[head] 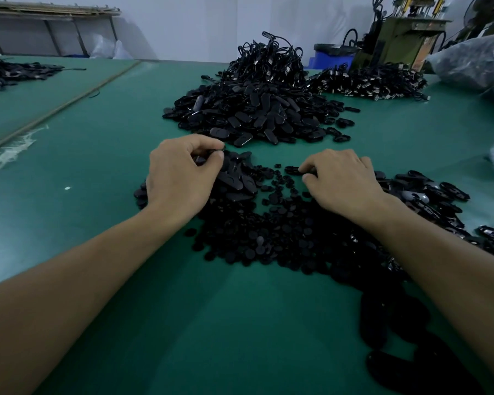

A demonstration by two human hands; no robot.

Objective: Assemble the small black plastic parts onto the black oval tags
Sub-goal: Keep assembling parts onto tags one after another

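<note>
Though half lost among black parts (268,223), left hand (180,173) gripping oval tags (226,163), right hand (341,179) pinching one tag (293,170).

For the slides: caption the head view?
Left hand and right hand pinch black oval plastic tags amid small black plastic parts on green mat.

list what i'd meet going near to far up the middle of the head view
small round parts → left hand and right hand side by side → pile of oval tags → heap of cables → blue bin
</note>
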